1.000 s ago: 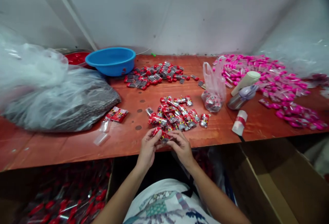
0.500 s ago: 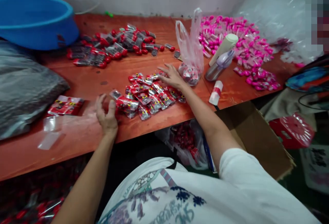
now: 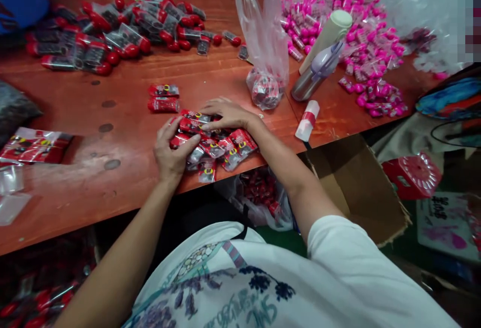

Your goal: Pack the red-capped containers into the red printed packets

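A heap of small red-and-black printed packets (image 3: pixel 210 145) lies near the table's front edge, between my two hands. My left hand (image 3: pixel 173 150) curves around the heap's left side, thumb and fingers apart, touching the packets. Across the heap's far side rests my right hand (image 3: pixel 227 117), fingers stretched out to the left over the top packets. Both palms are turned inward, and part of the heap is hidden beneath the right hand. Two more red packets (image 3: pixel 164 98) lie apart, just beyond my left hand.
Red-capped clear tubes (image 3: pixel 112 32) are piled at the back left, pink-capped ones (image 3: pixel 345 32) at the back right. A tied plastic bag (image 3: pixel 266 87), a lilac-topped bottle (image 3: pixel 315 72) and a pale flask (image 3: pixel 330 37) stand right of my hands. An open cardboard box (image 3: pixel 356 187) sits below the edge.
My hands have come closer together, the right moving left, and the packets are squeezed into a tighter heap. Two packets now lie separately behind it. The view has tilted down.
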`<action>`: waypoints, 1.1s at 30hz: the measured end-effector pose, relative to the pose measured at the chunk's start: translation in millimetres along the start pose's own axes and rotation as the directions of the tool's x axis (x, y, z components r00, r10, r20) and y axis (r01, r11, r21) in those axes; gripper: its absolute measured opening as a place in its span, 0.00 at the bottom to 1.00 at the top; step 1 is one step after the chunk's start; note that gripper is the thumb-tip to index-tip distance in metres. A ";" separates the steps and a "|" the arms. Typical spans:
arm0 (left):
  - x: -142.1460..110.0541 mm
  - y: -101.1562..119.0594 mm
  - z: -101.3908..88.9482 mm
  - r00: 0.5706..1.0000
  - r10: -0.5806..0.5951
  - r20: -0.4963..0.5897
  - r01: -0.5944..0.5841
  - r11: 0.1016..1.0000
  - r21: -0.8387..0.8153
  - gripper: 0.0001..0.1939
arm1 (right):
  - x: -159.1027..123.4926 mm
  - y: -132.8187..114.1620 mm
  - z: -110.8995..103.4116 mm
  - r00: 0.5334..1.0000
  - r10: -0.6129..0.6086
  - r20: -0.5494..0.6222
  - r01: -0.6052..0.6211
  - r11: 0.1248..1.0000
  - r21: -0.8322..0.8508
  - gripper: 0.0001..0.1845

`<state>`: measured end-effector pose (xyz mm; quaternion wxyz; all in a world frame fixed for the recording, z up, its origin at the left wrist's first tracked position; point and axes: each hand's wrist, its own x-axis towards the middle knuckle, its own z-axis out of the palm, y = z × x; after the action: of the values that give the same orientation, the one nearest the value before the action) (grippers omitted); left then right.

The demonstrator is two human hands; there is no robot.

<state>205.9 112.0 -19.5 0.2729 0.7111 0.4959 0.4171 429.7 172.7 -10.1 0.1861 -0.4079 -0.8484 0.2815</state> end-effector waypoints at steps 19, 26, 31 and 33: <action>-137.2 89.3 78.6 0.855 0.372 0.361 -0.336 0.928 -0.160 0.19 | -303.1 -59.2 64.3 0.428 0.544 -0.721 -0.074 0.817 0.572 0.11; -37.3 53.8 -4.2 0.923 0.374 0.086 -0.383 0.911 0.152 0.31 | -358.7 -54.7 133.5 -0.240 0.747 -0.620 -0.103 0.615 0.781 0.08; 48.3 -32.2 -32.0 0.999 0.004 -0.034 0.008 0.939 0.344 0.41 | -351.8 -76.4 159.4 -0.332 0.762 -0.555 -0.050 0.574 0.818 0.07; 68.7 -47.2 -29.5 0.990 -0.143 -0.014 0.139 0.928 0.345 0.42 | -342.3 -87.6 169.5 -0.321 0.773 -0.548 -0.005 0.577 0.817 0.07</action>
<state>168.8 192.3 -20.4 0.1762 0.7129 0.6093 0.2992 490.6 -199.9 -115.3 0.7112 -0.6829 -0.0776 0.1475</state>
